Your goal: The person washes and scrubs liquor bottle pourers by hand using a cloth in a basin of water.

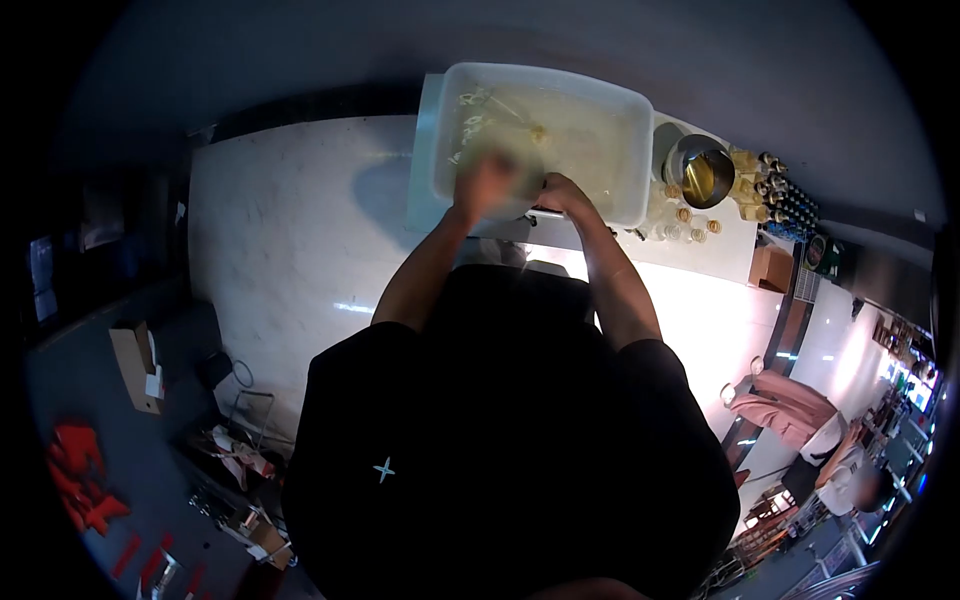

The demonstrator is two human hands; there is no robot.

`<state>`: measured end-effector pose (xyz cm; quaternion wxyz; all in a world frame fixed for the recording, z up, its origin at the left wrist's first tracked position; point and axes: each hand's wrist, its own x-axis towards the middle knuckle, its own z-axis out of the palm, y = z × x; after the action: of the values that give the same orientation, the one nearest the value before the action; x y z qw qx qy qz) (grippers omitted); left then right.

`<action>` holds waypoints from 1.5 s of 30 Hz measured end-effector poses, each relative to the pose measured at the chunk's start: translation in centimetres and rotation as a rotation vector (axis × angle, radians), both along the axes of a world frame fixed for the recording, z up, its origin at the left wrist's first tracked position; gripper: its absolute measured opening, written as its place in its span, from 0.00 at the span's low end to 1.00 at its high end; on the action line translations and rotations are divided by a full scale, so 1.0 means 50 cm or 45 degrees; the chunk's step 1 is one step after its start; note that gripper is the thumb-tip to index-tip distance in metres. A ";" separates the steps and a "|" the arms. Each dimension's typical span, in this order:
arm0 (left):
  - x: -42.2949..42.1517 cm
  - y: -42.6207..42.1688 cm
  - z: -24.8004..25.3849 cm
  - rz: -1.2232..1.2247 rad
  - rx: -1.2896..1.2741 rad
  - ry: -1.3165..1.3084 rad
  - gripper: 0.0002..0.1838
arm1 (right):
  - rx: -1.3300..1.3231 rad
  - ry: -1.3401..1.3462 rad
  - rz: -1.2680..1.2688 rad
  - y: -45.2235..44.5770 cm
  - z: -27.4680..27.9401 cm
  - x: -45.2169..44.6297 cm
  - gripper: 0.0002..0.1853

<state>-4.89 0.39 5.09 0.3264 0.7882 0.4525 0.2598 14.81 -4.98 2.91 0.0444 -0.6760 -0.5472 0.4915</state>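
Note:
A large translucent plastic tub (645, 150) holds yellowish liquid. Several pale, ring-like pieces (470, 125) lie at its left side, and a small brownish thing (538, 132) is near its middle. Over the tub's near left part is my left hand (488, 182), smeared by motion, with a blurred roundish shape around it that I cannot identify. Close beside it, at the near rim, my right hand (563, 194) has its fingers curled in. A white-edged dark thing shows below those fingers; whether it is held is unclear.
Right of the tub stand a metal bowl (705, 175) with yellow liquid, several small glass jars (690, 225) and many dark-capped bottles (775, 190). A cardboard box (771, 268) sits by the counter's right end. Another person (845, 490) is far off at lower right.

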 end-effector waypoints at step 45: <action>-0.017 0.001 0.043 -0.005 -0.114 -0.058 0.17 | 0.598 0.618 -1.733 0.084 0.115 -0.017 0.16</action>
<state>-5.74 0.43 7.23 0.3723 0.7675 0.4545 0.2564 13.95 -0.78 8.68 0.5998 -0.7101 -0.0745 0.3611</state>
